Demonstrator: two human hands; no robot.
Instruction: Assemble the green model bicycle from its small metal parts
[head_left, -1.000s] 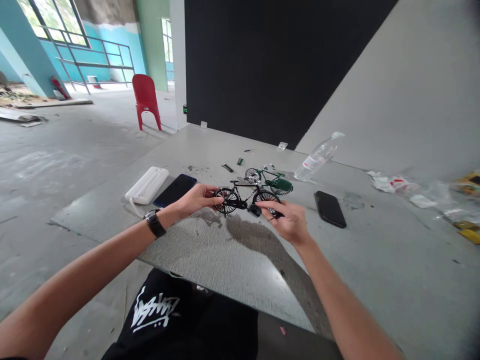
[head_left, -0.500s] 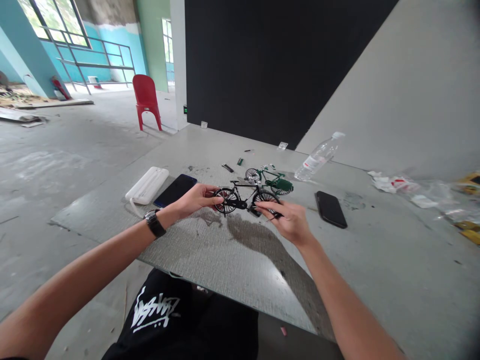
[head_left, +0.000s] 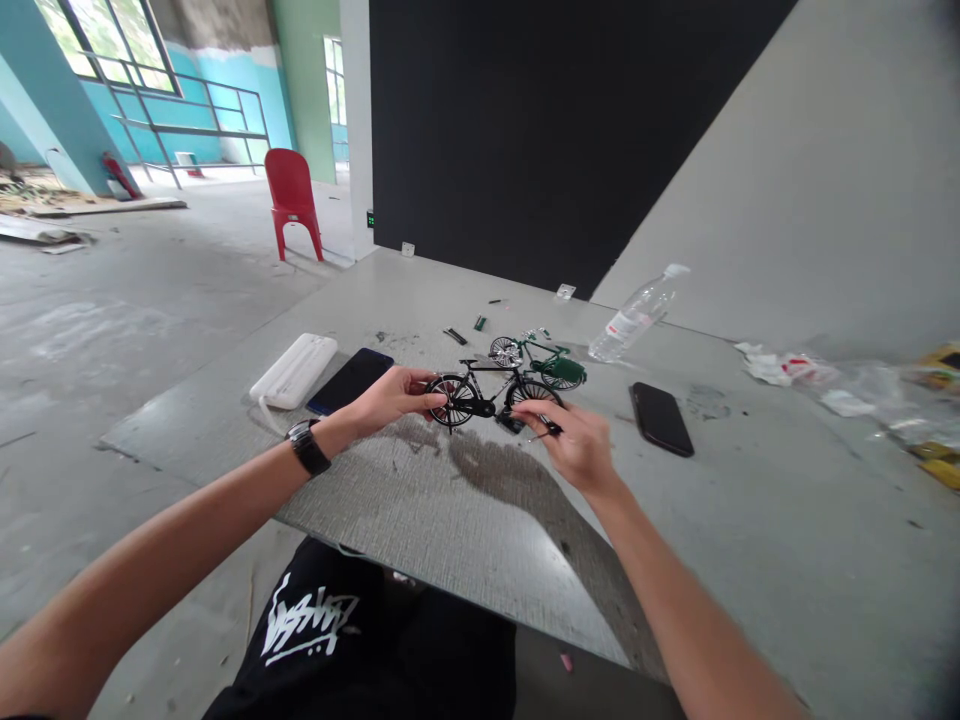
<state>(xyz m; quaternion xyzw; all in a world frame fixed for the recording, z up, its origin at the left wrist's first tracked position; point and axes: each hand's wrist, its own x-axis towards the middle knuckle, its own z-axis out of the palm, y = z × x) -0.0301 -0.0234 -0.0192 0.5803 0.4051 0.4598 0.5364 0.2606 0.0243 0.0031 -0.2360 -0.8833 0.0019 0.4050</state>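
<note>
A small black model bicycle (head_left: 480, 385) stands upright above the near part of the table, its front wheel to the right. My left hand (head_left: 397, 395) pinches its rear wheel between thumb and fingers. At the front wheel, my right hand (head_left: 574, 435) has its fingers closed together; a small thin piece with a dark end (head_left: 553, 429) pokes out by them, too small to name. Just behind stands a green model bicycle (head_left: 551, 362), partly covered by the black one.
On the table (head_left: 420, 500) lie a white power bank (head_left: 294, 370), a dark phone (head_left: 352, 380), another black phone (head_left: 661, 418) and small green and dark parts (head_left: 480, 323). A plastic bottle (head_left: 634, 315) leans at the back. Crumpled wrappers (head_left: 847, 385) lie far right.
My right hand has shifted very slightly at the front wheel, its fingers drawn a little closer together. The left hand keeps its hold on the rear wheel.
</note>
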